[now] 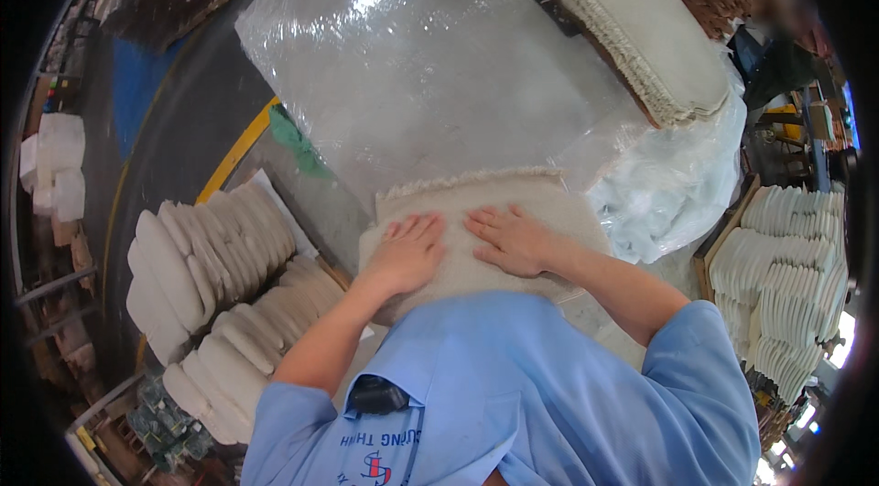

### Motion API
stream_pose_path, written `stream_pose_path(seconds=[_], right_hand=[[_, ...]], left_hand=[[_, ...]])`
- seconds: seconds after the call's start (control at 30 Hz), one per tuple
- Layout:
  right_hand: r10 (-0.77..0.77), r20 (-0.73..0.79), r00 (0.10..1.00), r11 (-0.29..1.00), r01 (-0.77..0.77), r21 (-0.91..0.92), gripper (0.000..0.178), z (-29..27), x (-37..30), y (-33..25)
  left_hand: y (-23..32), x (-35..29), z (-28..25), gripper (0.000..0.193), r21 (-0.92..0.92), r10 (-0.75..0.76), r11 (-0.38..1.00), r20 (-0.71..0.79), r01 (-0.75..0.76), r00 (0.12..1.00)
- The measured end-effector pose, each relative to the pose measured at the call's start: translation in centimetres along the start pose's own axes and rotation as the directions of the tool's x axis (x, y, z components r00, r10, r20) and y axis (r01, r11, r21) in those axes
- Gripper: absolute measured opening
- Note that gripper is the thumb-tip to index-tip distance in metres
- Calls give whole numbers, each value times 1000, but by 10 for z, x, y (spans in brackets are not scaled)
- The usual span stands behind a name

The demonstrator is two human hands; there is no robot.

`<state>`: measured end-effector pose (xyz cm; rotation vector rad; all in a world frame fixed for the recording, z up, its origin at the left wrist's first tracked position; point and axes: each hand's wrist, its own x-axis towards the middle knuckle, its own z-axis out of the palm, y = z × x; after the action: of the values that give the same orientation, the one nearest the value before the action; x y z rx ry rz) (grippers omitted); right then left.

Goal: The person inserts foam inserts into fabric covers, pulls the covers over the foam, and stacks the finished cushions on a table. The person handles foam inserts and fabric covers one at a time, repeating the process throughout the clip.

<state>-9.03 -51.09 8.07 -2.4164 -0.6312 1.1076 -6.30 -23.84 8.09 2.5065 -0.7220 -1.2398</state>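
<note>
A beige fabric piece (458, 257) with a ragged far edge lies at the near edge of the plastic-covered table (439, 83), close against my body. My left hand (414, 252) rests flat on its left part, fingers stretched out. On the right part lies my right hand (515, 240), palm down with the fingers spread. Neither hand grips anything. Whether the fabric is one layer or several, I cannot tell.
A stack of beige fabric pieces (650, 32) sits on the table's far right, beside crumpled clear plastic (664, 179). Rows of pale padded pieces (215, 243) stand at my left, more pale stacks (778, 266) at my right. A person (778, 55) is at the far right.
</note>
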Motion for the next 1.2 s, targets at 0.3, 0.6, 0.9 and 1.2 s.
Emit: stream_pose_path(seconds=[0.3, 0.6, 0.9, 1.2], right_hand=[[494, -75, 866, 869, -495, 10, 86, -31, -73, 33], [747, -27, 664, 614, -675, 408, 94, -17, -50, 79], [545, 110, 831, 264, -295, 918, 67, -65, -68, 121], [636, -701, 323, 502, 517, 694, 61, -5, -67, 83]], left_hand=[[-43, -28, 3, 84, -282, -445, 869, -90, 406, 891], [-71, 7, 6, 100, -509, -612, 688, -26, 517, 790], [-125, 21, -49, 68, -915, -323, 184, 289, 359, 901], [-47, -21, -24, 50, -788, -565, -136, -436, -600, 700]])
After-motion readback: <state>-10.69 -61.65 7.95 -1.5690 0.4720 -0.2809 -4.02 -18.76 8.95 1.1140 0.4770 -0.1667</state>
